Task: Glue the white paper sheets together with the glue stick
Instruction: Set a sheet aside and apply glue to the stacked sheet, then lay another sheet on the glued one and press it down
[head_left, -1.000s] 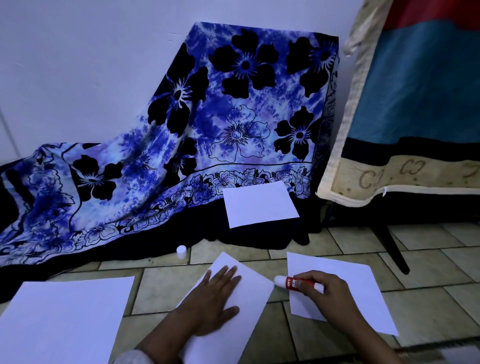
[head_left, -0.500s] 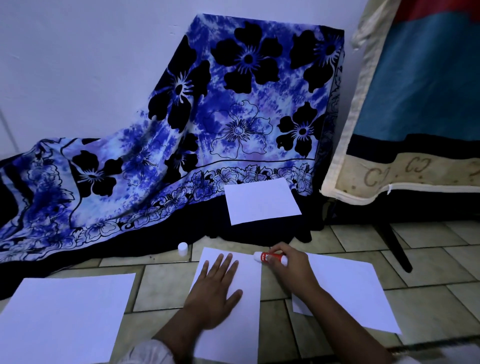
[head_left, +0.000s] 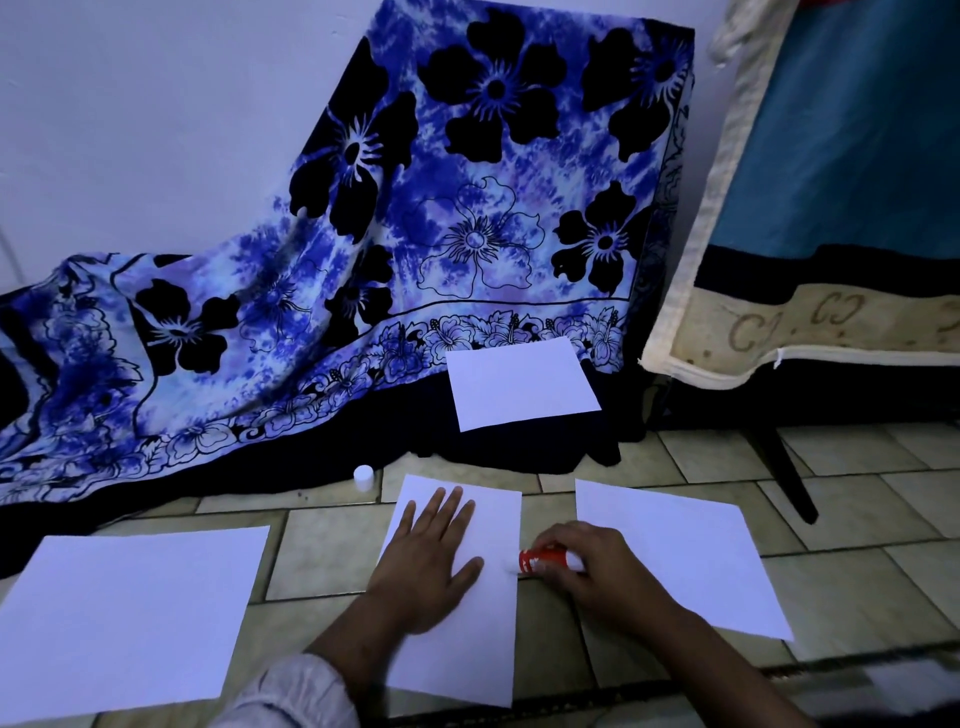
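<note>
"While the middle sheet (head_left: 462, 660) is pressed to the tiled floor (head_left: 322, 551), how many sheets are counted?"

"Four white sheets are counted. The middle sheet is pinned under the left hand (head_left: 426, 564); the right sheet (head_left: 685, 561) is laid just beside it; the left sheet (head_left: 130, 618) is set well apart; the far sheet (head_left: 522, 389) is rested on the dark hem of a blue floral cloth (head_left: 467, 234)."

"How are the two hands seen?"

"The left hand is spread flat on the paper, its fingers (head_left: 447, 506) straight and slightly apart. The right hand (head_left: 597, 569) is curled round the one glue stick (head_left: 543, 560), its fingers clamped on the red-and-white body."

"Where is the glue stick held?"

"It is held low and nearly level over the gap between the middle sheet and the right sheet, its red end set at the middle sheet's right edge. That end is blurred, so contact with the paper cannot be told."

"What else is shown?"

"One small white cap (head_left: 363, 474) is stood on the floor by the cloth's hem, near the middle sheet's far corner. One blue panel (head_left: 857, 145) with a cream border is seen at the right."
</note>
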